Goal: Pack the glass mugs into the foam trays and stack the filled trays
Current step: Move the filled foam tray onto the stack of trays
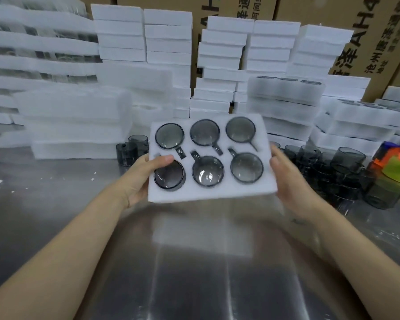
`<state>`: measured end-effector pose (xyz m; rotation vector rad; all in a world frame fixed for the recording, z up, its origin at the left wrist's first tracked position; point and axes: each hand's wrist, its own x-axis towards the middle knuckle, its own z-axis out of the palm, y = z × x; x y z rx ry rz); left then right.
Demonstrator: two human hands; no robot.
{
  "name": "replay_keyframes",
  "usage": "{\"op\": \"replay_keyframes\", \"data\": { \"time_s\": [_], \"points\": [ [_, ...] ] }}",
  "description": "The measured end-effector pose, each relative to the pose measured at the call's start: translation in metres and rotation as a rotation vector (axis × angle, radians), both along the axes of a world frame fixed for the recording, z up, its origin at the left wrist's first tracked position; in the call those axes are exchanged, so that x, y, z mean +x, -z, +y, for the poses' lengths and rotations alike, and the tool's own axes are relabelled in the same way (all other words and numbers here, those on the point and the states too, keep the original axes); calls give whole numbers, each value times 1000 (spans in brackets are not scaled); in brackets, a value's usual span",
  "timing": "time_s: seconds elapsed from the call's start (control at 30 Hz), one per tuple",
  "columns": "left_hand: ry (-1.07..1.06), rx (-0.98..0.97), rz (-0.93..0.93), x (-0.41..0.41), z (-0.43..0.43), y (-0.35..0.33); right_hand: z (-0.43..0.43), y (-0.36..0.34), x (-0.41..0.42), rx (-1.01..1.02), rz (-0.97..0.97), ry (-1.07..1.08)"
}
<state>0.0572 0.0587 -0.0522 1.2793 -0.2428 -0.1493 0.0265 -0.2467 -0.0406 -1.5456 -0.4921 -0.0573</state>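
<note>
- Foam tray (208, 197), white, is held clear of the steel table (194, 273) and tilted toward us; its reflection shows on the steel below.
- We count 6 pockets in 2 rows of 3. Each holds 1 of the smoked-glass mugs (207, 171), mouth up, handle seated in its slot. No pocket is vacant.
- Left hand (146, 176) grips the tray's left edge: the thumb lies across the top, touching the rim of the near-left mug, and the fingers pass beneath, out of view.
- Right hand (289, 179) grips the right edge, palm against the foam with fingers wrapped behind. It is blurred, so we cannot tell the finger placement more finely.
- Loose mugs (346, 167) stand crowded on the table to the right; a few more (131, 150) sit just left of the tray.
- Right stack (284, 98) shows dark mug rims in its top layer. Left stack (76, 118) is too blurred for us to tell its contents.
- Cartons (367, 42) line the back.
- Judgement on step: packing of this tray is complete and stacking is in hand.
- Judgement on next move: we would level the tray first, since nothing retains the mugs, then lower it squarely onto a stack of filled trays, edges aligned, before either hand lets go.
</note>
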Motion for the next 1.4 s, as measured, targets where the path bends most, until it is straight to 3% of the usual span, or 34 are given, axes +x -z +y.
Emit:
{"op": "replay_keyframes", "data": {
  "time_s": [0.1,0.17,0.2,0.4,0.5,0.63,0.77,0.97,1.17,1.4],
  "points": [
    [-72,-119,-9,-3,-10,-10,13,3,-3,-329,-729,702],
    [-102,-155,-25,-8,-23,-16,21,7,-3,-658,-1177,761],
    [-113,-160,-24,-10,-31,-19,25,8,-2,-780,-1263,742],
    [-136,-168,6,-23,-49,-29,22,0,0,-985,-1233,785],
    [-187,-170,8,-25,-58,-29,18,-5,-2,-912,-1266,725],
    [-25,-307,-113,-27,-75,-25,7,-8,-1,-806,-1249,780],
    [-240,-215,-77,-17,-87,-1,17,-34,18,-776,-1189,840],
    [-274,-124,29,-4,-86,21,40,-98,97,-936,-990,811],
    [-162,-31,-89,2,-96,30,54,-127,173,-1175,-986,703],
    [-126,-69,-15,14,-95,36,86,-136,230,-1430,-900,639]
  ]
}}
